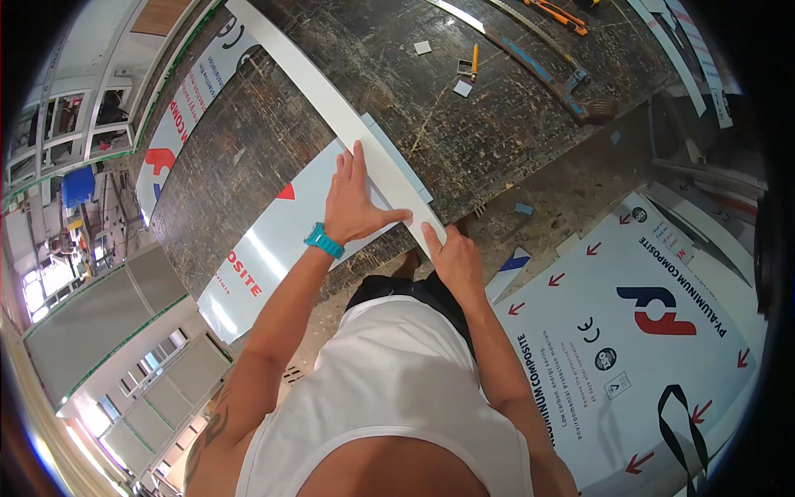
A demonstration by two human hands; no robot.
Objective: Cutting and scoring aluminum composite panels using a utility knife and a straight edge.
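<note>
A long white straight bar (pixel 310 79) lies slantwise across a worn dark wooden workbench, its near end close to my body. My left hand (pixel 354 203) is spread, with fingertips and thumb against the bar's left edge. Under that hand lies a white composite panel strip (pixel 286 219) with red print. My right hand (pixel 456 258) grips the bar's near end, thumb on top and fingers curled at its right side. A pale blue strip (pixel 389 145) shows from beneath the bar's right edge.
At the bench's far side are a handsaw (pixel 530 62), an orange cutter (pixel 559 15), a yellow pencil (pixel 474 60) and small offcuts. Another printed strip (pixel 186 108) lies at the left. A large printed white panel (pixel 613 331) with a black strap (pixel 683 431) stands right of me.
</note>
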